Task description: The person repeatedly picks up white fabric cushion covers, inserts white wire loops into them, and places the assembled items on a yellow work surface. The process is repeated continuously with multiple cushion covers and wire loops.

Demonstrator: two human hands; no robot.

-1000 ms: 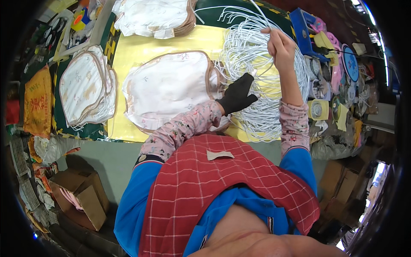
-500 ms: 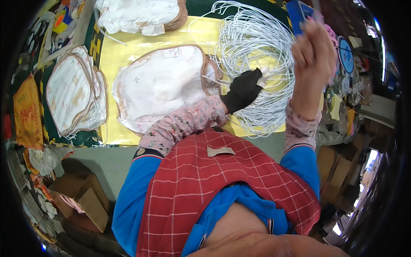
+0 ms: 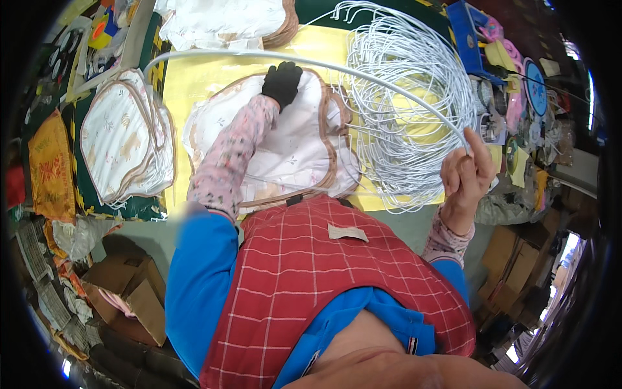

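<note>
A white wire [image 3: 382, 81] bows in a long arc over the table. Its right end is pinched between the thumb and fingers of my bare right hand [image 3: 465, 174]. My left hand [image 3: 282, 83], in a black glove, is closed at the far edge of a white printed cloth piece with brown trim [image 3: 291, 139], its fingers bunched on the fabric. The cloth is creased and rests on a stack of similar pieces. Just beyond the glove passes the wire. Right of the stack lies a large tangled coil of white wires [image 3: 421, 58].
Another cloth stack [image 3: 120, 139] lies at the left, and one more [image 3: 223, 23] at the back. Yellow sheeting [image 3: 317, 42] covers the tabletop. A blue bin [image 3: 468, 39] and small goods crowd the right. On the floor at left stands an open cardboard box [image 3: 129, 298].
My left hand has moved from the wire coil leftward onto the cloth. My right hand has come down, with the wire now clearly visible in it. The top cloth has shifted and creased.
</note>
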